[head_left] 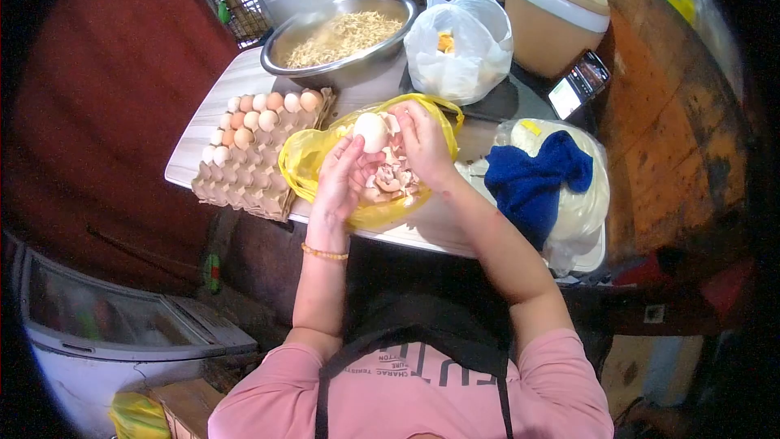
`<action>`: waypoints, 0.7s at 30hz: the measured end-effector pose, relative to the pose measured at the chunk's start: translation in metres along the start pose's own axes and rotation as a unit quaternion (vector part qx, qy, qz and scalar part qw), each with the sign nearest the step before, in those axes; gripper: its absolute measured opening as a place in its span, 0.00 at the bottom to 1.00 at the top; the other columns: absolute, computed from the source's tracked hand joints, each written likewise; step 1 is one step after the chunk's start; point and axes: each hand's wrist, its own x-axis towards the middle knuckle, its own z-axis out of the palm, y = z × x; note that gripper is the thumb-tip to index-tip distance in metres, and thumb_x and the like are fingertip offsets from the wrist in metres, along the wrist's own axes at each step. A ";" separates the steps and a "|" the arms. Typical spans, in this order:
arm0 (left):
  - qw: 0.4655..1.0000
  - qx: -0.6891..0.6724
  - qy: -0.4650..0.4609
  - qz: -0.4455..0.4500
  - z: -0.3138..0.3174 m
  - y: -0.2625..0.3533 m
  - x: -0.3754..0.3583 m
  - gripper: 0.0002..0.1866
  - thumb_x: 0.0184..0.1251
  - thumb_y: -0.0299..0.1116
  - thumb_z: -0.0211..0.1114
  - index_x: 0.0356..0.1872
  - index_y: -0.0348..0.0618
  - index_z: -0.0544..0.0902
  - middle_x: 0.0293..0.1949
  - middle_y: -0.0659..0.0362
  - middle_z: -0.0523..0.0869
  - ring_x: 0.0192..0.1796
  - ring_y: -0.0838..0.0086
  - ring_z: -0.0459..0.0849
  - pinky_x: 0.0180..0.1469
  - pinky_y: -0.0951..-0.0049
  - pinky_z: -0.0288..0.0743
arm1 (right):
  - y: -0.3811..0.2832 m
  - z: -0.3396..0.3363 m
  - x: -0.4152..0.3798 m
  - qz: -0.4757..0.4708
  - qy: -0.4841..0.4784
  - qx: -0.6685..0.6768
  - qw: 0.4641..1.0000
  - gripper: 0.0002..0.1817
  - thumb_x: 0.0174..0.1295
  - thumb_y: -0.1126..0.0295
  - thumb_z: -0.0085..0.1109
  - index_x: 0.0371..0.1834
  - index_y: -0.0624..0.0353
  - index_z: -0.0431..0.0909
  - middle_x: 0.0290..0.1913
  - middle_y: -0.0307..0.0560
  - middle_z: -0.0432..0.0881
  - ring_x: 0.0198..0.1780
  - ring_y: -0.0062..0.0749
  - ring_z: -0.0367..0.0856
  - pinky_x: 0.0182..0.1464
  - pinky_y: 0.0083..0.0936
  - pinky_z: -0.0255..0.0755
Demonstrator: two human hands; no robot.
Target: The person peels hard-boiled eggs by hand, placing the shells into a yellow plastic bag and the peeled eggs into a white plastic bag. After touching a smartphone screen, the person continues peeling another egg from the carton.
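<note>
My left hand is closed around a smooth white egg, held up over an open yellow plastic bag. Close against the egg's right side is my right hand, its fingers pinched on what looks like a piece of eggshell. Broken eggshells lie in the bag below both hands. To the left, a cardboard egg tray carries several brown and white eggs toward its back, while its front cups hold none.
A large metal basin of pale shredded food stands at the back. Beside it are a white plastic bag and a tan lidded container, with a lit phone leaning there. A blue cloth lies on a plastic bag at right.
</note>
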 end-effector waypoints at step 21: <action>0.996 -0.065 -0.045 -0.031 0.011 0.011 0.002 0.17 0.73 0.35 0.55 0.56 0.34 0.73 0.51 0.51 0.81 0.50 0.64 0.84 0.48 0.73 0.81 | -0.012 0.001 -0.006 -0.095 -0.023 -0.112 0.989 0.16 0.68 0.61 0.50 0.45 0.65 0.78 0.42 0.58 0.76 0.44 0.53 0.76 0.48 0.41 0.70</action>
